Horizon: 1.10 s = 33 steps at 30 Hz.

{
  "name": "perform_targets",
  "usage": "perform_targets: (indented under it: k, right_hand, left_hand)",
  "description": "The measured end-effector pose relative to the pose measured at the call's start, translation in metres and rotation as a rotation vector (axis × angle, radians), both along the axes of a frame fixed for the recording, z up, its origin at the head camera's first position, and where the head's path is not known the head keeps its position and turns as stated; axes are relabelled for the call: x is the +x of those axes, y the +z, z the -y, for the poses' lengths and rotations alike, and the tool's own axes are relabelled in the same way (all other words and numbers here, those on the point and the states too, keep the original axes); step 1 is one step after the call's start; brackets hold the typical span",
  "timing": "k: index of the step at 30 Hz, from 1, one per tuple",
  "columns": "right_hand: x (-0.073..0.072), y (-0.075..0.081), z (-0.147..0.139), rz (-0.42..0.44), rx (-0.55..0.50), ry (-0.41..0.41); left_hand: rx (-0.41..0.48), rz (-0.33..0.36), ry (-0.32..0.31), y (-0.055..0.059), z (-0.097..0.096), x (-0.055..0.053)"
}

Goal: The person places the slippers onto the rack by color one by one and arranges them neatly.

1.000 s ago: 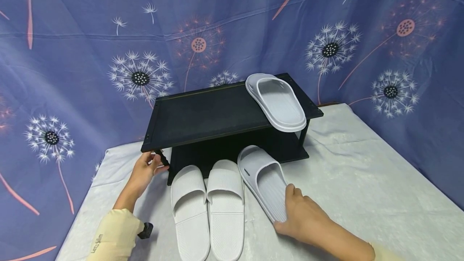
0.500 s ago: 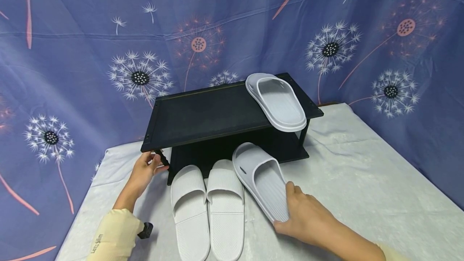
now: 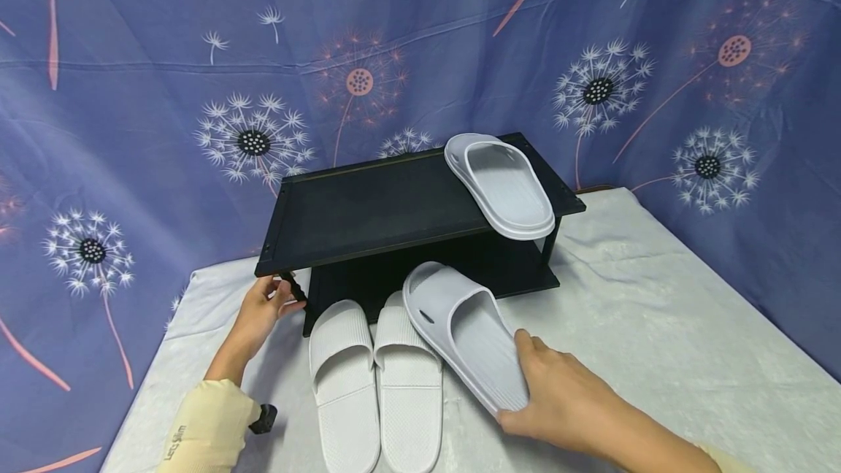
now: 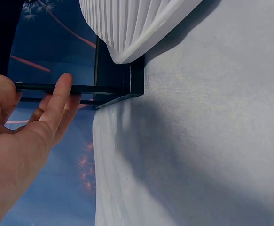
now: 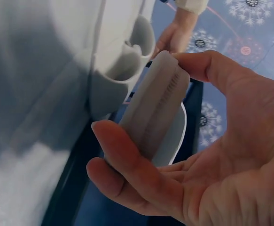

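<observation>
My right hand (image 3: pixel 558 400) grips a pale grey slipper (image 3: pixel 453 312) by its heel end, thumb on one side and fingers on the other. Its toe points toward the low black shoe rack (image 3: pixel 374 203) and overlaps a white slipper in the head view. In the right wrist view the slipper's heel edge (image 5: pixel 158 108) faces the camera. My left hand (image 3: pixel 259 316) holds a thin side bar (image 4: pixel 94 88) of the rack, thumb and fingers around it. A matching grey slipper (image 3: pixel 512 188) lies on the rack's top right, heel jutting over the front edge.
Two white ribbed slippers, left (image 3: pixel 348 393) and right (image 3: pixel 410 393), lie side by side before the rack, toes at its lower shelf (image 3: pixel 519 268). A pale cloth (image 3: pixel 677 327) covers the table. Behind hangs a blue dandelion-print curtain (image 3: pixel 427 42).
My right hand has lifted the grey slipper a little and shifted its toe leftward, over the right white slipper. The left hand and the rack stay put.
</observation>
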State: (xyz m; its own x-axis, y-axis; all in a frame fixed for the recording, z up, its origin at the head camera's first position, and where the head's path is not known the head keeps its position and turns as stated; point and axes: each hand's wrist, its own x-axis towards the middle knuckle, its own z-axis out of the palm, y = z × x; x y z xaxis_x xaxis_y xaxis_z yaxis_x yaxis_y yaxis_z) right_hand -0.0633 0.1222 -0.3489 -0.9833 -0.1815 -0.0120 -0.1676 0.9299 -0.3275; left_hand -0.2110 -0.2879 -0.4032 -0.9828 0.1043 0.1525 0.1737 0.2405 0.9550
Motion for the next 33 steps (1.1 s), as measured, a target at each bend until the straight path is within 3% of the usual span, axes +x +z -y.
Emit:
perform_targets:
  k: [7,10,12,15,17,19,22,28,33]
  right_hand:
    - [0.013,0.015,0.003,-0.014,-0.007,0.033]
    - [0.014,0.020,0.003,0.022,-0.021,0.040]
    - [0.013,0.024,0.003,0.057,-0.025,0.041]
    - [0.014,0.028,0.003,0.072,-0.030,0.050]
    - [0.016,0.030,0.002,0.041,-0.034,0.069]
    - [0.019,0.032,0.002,-0.012,-0.038,0.094]
    - [0.021,0.035,0.001,-0.073,-0.045,0.127]
    - [0.024,0.039,0.000,-0.115,-0.053,0.167]
    - [0.024,0.043,-0.001,-0.067,-0.041,0.177]
  left_hand:
    - [0.021,-0.008,-0.004,-0.002,0.000,0.000]
    - [0.018,-0.007,0.000,-0.002,0.000,0.000]
    - [0.027,-0.026,0.005,-0.022,0.013,-0.015]
    - [0.037,-0.029,-0.001,-0.035,0.021,-0.024]
    - [0.032,-0.038,-0.007,-0.038,0.023,-0.025]
    - [0.015,-0.015,-0.009,-0.016,0.010,-0.011]
    - [-0.023,0.014,0.003,0.002,-0.001,0.000]
    - [-0.036,0.048,0.013,0.005,-0.002,0.001]
    - [-0.051,0.035,0.011,0.004,-0.002,0.001]
